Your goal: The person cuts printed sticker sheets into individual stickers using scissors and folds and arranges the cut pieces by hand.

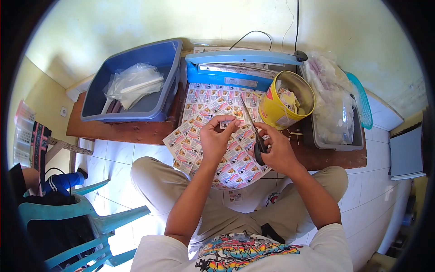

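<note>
My left hand [216, 138] is closed in a pinch over the printed label sheets [188, 143], its thumb and forefinger close together. What lies between the fingertips is too small to make out against the print. Black-handled scissors [251, 119] are gripped in my right hand [277, 149], with the blades pointing up and away, just right of my left fingertips. Several label sheets overlap on the bench and hang over its front edge. A yellow tin [271, 108] holding small cut paper pieces stands beyond my right hand.
Behind the sheets lies a blue bag sealer [208, 77]. A blue tub [131, 115] with clear bags is at the left, a grey tray [337, 146] of plastic bags at the right. A green chair [59, 208] stands lower left, near another person's leg [63, 182].
</note>
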Demonstrator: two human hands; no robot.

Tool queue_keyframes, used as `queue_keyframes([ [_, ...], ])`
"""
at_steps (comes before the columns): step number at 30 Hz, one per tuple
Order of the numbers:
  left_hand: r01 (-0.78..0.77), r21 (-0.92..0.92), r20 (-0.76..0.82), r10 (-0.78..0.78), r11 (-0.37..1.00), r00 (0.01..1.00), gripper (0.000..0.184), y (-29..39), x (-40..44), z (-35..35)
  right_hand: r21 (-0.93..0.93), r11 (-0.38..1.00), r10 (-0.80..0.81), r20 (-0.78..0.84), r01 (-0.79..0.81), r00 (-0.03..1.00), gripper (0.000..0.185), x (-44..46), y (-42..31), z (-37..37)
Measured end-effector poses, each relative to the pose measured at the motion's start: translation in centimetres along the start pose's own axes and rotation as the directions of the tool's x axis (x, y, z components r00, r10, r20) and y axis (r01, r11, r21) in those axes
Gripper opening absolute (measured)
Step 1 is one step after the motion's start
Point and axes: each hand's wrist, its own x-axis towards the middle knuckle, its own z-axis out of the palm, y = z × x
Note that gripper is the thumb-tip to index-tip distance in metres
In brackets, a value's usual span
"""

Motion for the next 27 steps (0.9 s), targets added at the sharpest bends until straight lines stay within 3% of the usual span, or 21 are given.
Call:
queue_keyframes([
  [10,-0.053,-0.161,-0.08,0.041,0.985,0.996,0.016,-0.2,0.2,0.3,0.491,0.87,-0.038,0.161,-0.047,0.986,0.093,-1.1,-0.5,1.1],
  [27,-0.05,-0.194,-0.063,0.038,0.98,0.997,0.016,0.0,-0.2,0.5,0.609,0.787,-0.036,0.206,-0.1,0.978,0.092,-1.0,-0.1,1.8],
])
